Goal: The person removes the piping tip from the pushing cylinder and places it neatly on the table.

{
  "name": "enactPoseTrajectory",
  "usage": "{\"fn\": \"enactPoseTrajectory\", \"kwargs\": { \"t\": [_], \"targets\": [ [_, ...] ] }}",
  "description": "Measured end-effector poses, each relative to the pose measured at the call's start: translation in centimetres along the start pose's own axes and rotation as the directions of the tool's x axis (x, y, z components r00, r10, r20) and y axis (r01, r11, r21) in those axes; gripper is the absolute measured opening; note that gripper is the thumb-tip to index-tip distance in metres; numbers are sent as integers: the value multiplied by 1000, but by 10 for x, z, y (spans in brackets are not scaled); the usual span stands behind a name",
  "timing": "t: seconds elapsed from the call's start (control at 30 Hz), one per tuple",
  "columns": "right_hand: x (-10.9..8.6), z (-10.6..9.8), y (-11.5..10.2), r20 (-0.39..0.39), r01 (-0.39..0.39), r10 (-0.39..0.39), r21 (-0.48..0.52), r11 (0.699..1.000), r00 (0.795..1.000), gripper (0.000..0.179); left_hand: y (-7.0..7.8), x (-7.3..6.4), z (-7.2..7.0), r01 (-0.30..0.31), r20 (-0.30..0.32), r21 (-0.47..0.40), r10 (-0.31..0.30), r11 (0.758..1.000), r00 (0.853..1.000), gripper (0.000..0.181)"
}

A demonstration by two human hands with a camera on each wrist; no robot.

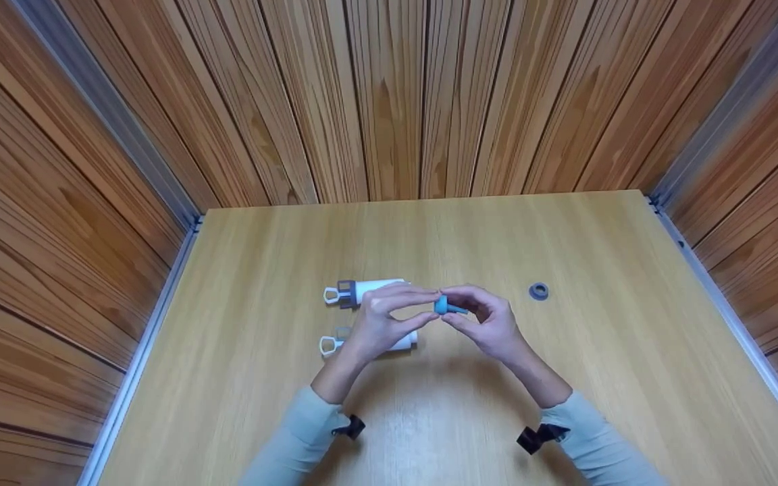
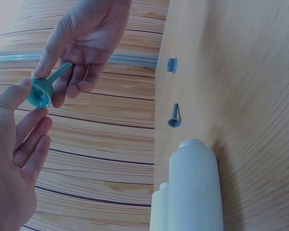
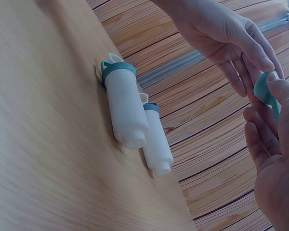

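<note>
A small teal funnel-shaped nozzle (image 1: 441, 305) with a thin stem is held in the air between both hands. My left hand (image 1: 389, 314) pinches its wide end between thumb and fingertips. On the opposite side, my right hand (image 1: 490, 324) grips it too, with the thumb and fingertips at the wide part and the stem pointing toward that palm. Its hollow underside shows in the left wrist view, where the nozzle (image 2: 41, 91) faces the camera. Two white bottles lie beneath and beyond the left hand: the farther bottle (image 1: 377, 289) and the nearer bottle (image 1: 402, 343), partly covered by that hand.
The farther bottle has a dark grey cap (image 1: 346, 294) with a white loop; the nearer has a teal cap (image 3: 118, 70). A dark grey ring (image 1: 538, 291) lies to the right on the wooden table (image 1: 261, 418). Near it lies a dark funnel-shaped piece (image 2: 174, 118), seen in the left wrist view.
</note>
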State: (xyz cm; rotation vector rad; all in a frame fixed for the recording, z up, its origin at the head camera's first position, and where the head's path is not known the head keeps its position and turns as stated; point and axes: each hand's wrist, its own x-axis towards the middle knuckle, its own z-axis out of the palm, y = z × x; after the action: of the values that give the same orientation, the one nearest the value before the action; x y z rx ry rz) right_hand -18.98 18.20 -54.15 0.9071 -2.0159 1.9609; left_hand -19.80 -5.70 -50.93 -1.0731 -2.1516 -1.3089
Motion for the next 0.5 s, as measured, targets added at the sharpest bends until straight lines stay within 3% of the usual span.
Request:
{"fn": "enactPoseTrajectory", "kwargs": {
  "t": [0.5],
  "targets": [
    [0, -12, -3, 5, 26, -25, -53, 998, 1000, 41, 1, -1, -12, 36, -36, -22, -37, 999, 999, 28]
  ]
}}
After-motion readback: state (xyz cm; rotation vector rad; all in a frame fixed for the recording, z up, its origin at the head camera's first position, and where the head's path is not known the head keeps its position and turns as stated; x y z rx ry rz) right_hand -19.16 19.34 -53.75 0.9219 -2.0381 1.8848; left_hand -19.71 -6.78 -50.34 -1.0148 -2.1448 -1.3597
